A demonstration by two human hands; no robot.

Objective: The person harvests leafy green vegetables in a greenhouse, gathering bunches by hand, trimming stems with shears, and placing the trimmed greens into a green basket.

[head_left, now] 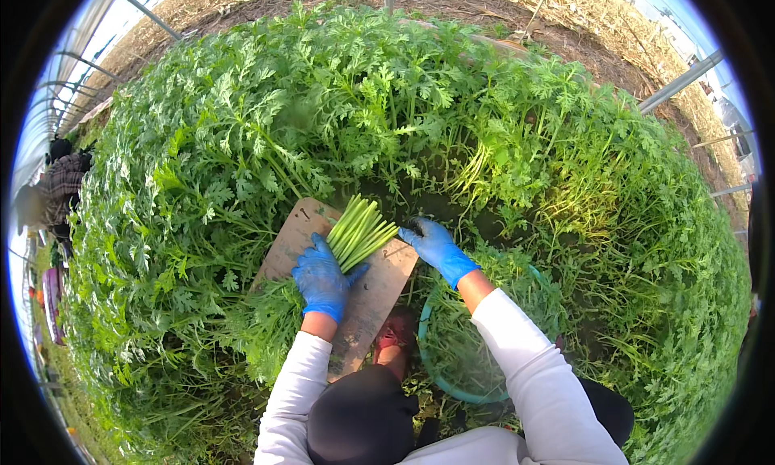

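Note:
My left hand (pixel 324 277), in a blue glove, grips a bunch of green stems (pixel 361 232) whose cut ends point up and to the right. The bunch's leaves (pixel 266 326) spread to the left, below the hand. Under the bunch lies a flat tan board (pixel 375 295), set at a slant. My right hand (pixel 428 241), also in a blue glove, is bent near the board's upper right corner, close to the stem ends. Its fingers are curled and partly hidden, and whether they hold anything cannot be told.
A round teal-rimmed container (pixel 451 393) with loose greens stands under my right forearm. Dense leafy plants (pixel 363 95) surround me. My knee (pixel 363 413) is beside the board. Another person (pixel 57 186) is at the far left. Metal poles (pixel 681 80) stand beyond the bed.

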